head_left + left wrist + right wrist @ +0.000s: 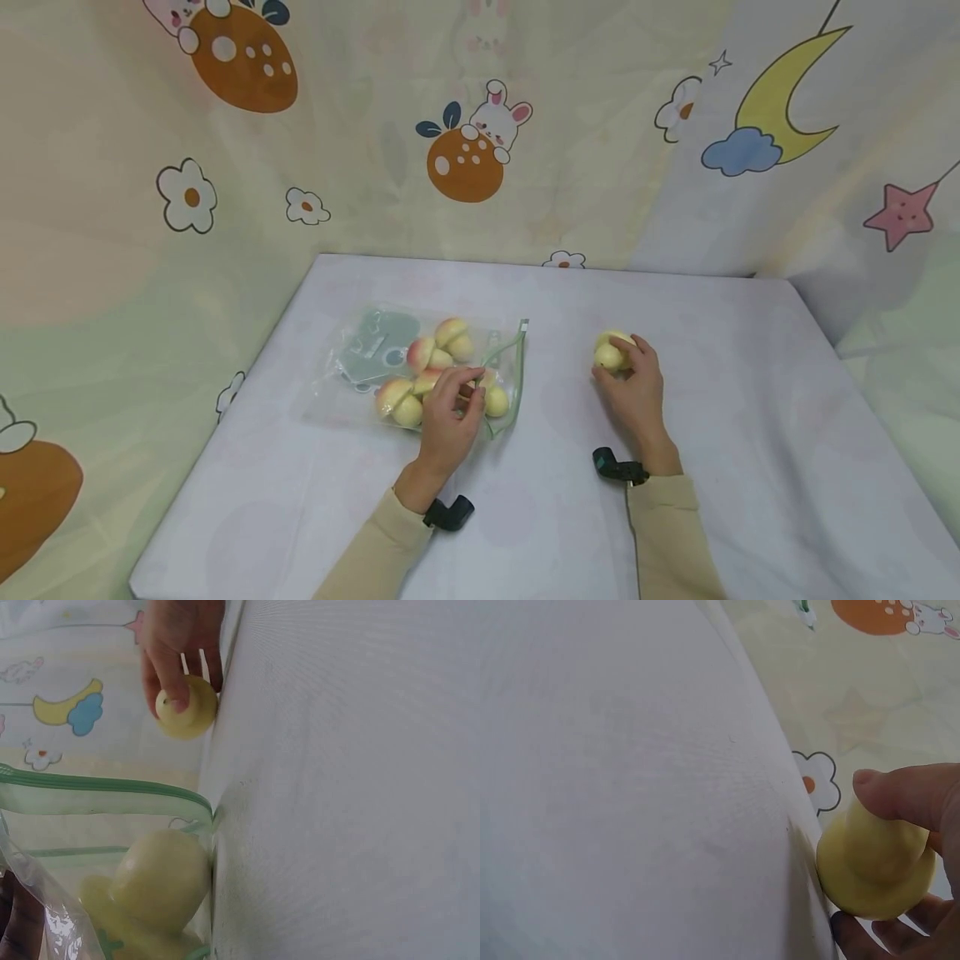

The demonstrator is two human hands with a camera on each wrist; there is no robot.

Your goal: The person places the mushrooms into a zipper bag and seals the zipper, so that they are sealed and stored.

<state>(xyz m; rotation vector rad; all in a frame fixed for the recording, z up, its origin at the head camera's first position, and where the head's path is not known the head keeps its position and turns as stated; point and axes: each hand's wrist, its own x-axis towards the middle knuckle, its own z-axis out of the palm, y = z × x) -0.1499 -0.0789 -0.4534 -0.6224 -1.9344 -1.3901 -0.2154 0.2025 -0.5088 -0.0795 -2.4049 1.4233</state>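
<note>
My right hand [637,393] grips a pale yellow toy mushroom [608,357] at the right of the table. In the right wrist view the thumb lies across the stem of that mushroom [870,877], with fingers around the cap's far side. Left of it, my left hand [450,421] pinches the clear film near the mouth of a green-edged zip bag [519,375]. Inside the bag are several toy mushrooms [407,410], some with red-tinged caps. Close to the bag's opening, a yellow mushroom [161,881] shows in the left wrist view. My left palm is hidden.
The bag lies flat on a white-covered table [540,517], its left part printed with a grey-green pattern [375,342]. A patterned cloth [585,192] hangs behind the table's far edge. Dark wrist cameras [450,513] are strapped to both wrists.
</note>
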